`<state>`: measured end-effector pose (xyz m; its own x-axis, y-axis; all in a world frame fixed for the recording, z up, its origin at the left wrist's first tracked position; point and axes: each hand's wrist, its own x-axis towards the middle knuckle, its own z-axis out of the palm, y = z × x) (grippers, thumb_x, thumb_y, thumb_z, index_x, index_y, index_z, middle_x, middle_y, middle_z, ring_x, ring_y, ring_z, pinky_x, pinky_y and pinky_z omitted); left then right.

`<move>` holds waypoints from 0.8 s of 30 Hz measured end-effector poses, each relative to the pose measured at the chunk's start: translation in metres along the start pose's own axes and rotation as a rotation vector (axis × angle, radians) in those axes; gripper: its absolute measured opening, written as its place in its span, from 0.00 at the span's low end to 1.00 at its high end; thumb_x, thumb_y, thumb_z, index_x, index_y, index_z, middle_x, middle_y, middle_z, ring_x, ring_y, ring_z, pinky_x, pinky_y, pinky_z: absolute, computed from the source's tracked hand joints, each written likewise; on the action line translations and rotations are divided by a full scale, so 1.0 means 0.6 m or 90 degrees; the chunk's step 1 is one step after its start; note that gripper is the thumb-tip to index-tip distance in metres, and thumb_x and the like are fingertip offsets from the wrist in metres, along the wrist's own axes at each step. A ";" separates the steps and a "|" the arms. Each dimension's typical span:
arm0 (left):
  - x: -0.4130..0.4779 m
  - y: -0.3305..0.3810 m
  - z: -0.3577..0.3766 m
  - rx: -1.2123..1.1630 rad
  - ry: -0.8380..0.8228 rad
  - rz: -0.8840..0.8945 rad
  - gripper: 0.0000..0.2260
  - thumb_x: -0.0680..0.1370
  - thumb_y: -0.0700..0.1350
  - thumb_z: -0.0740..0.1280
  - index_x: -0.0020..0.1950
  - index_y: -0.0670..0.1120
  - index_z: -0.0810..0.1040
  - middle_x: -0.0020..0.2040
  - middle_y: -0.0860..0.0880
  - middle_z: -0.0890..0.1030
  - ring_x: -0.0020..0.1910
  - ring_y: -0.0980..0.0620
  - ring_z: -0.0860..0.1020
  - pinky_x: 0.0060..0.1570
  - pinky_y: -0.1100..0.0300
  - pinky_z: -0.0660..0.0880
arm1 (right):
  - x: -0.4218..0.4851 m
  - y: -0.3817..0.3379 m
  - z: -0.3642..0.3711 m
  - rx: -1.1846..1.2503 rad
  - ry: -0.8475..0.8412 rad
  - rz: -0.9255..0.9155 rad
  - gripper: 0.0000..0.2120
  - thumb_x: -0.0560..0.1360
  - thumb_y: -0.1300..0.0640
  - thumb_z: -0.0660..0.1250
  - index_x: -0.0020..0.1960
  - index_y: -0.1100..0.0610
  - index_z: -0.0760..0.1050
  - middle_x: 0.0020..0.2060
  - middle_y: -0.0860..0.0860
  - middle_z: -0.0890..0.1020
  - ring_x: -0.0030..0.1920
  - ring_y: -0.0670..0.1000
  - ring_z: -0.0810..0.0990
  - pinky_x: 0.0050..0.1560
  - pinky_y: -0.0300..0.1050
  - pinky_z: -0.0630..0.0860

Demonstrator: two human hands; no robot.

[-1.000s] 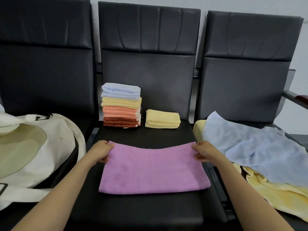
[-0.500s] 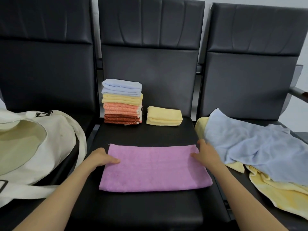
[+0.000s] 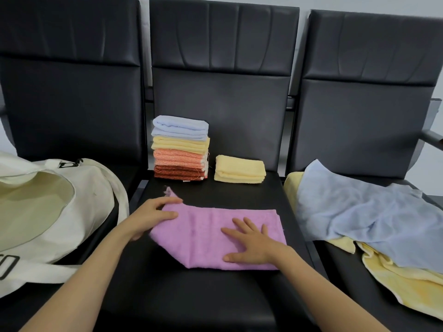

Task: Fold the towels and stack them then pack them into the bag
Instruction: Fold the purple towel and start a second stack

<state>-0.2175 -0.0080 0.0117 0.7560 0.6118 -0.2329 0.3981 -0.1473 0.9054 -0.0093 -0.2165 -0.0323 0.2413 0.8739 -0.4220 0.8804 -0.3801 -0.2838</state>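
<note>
A purple towel (image 3: 206,231), folded in half, lies on the middle black seat (image 3: 191,295). My left hand (image 3: 153,215) grips its left end and lifts it, so a corner sticks up. My right hand (image 3: 249,243) presses flat on the towel's right half, fingers spread. Behind it stands a stack of folded towels (image 3: 181,148), blue on top, then yellow, salmon and rust. A single folded yellow towel (image 3: 239,169) sits beside the stack. A cream tote bag (image 3: 48,212) lies open on the left seat.
Unfolded towels are heaped on the right seat: a light blue towel (image 3: 369,216) over a yellow towel (image 3: 402,286). Black seat backs rise behind all three seats. An armrest (image 3: 434,137) juts out at the far right.
My right hand slid from the towel's right edge onto its middle and now presses flat. My left hand took hold of the left end and raised it toward the right.
</note>
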 end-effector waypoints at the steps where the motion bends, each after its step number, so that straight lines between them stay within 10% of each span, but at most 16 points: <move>1: -0.008 0.018 0.007 -0.026 -0.023 0.005 0.18 0.76 0.39 0.69 0.62 0.58 0.77 0.64 0.52 0.71 0.59 0.54 0.74 0.54 0.60 0.75 | 0.005 -0.003 0.004 -0.007 0.005 0.000 0.38 0.72 0.31 0.60 0.76 0.35 0.46 0.78 0.46 0.39 0.76 0.53 0.33 0.71 0.68 0.33; 7: -0.018 0.102 0.077 -0.105 -0.102 0.057 0.25 0.74 0.35 0.70 0.69 0.53 0.74 0.62 0.52 0.74 0.54 0.49 0.76 0.53 0.53 0.75 | 0.028 -0.040 0.027 -0.018 0.051 -0.037 0.43 0.68 0.24 0.53 0.77 0.38 0.43 0.78 0.48 0.39 0.77 0.54 0.35 0.71 0.68 0.34; 9: -0.012 0.120 0.105 -0.099 -0.127 0.046 0.25 0.75 0.34 0.69 0.70 0.51 0.72 0.60 0.51 0.76 0.50 0.53 0.78 0.41 0.62 0.77 | 0.029 -0.047 0.011 0.063 0.082 -0.060 0.37 0.70 0.31 0.57 0.76 0.40 0.53 0.78 0.50 0.53 0.77 0.54 0.51 0.74 0.65 0.50; 11: -0.004 0.133 0.128 -0.063 -0.145 0.032 0.26 0.75 0.34 0.68 0.71 0.49 0.71 0.58 0.48 0.77 0.43 0.55 0.79 0.33 0.67 0.74 | 0.022 -0.038 -0.022 0.212 0.187 -0.014 0.26 0.72 0.39 0.58 0.67 0.47 0.71 0.65 0.52 0.75 0.62 0.51 0.75 0.64 0.54 0.72; 14: 0.010 0.144 0.161 -0.018 -0.135 0.013 0.27 0.74 0.34 0.68 0.72 0.49 0.70 0.60 0.44 0.76 0.32 0.59 0.77 0.31 0.67 0.73 | 0.001 0.015 -0.068 0.382 0.252 0.167 0.09 0.80 0.55 0.59 0.53 0.57 0.76 0.44 0.53 0.82 0.40 0.49 0.81 0.46 0.46 0.80; 24: 0.033 0.129 0.271 -0.021 -0.255 -0.030 0.28 0.78 0.40 0.68 0.76 0.51 0.63 0.72 0.46 0.67 0.53 0.47 0.81 0.47 0.53 0.82 | -0.040 0.086 -0.072 0.694 0.082 0.295 0.17 0.81 0.51 0.58 0.56 0.63 0.78 0.47 0.59 0.84 0.47 0.55 0.84 0.47 0.48 0.81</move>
<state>-0.0872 -0.1335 0.0194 0.8824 0.2655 -0.3885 0.4254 -0.0974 0.8997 0.0482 -0.2442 0.0003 0.5382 0.5859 -0.6059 -0.0982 -0.6704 -0.7355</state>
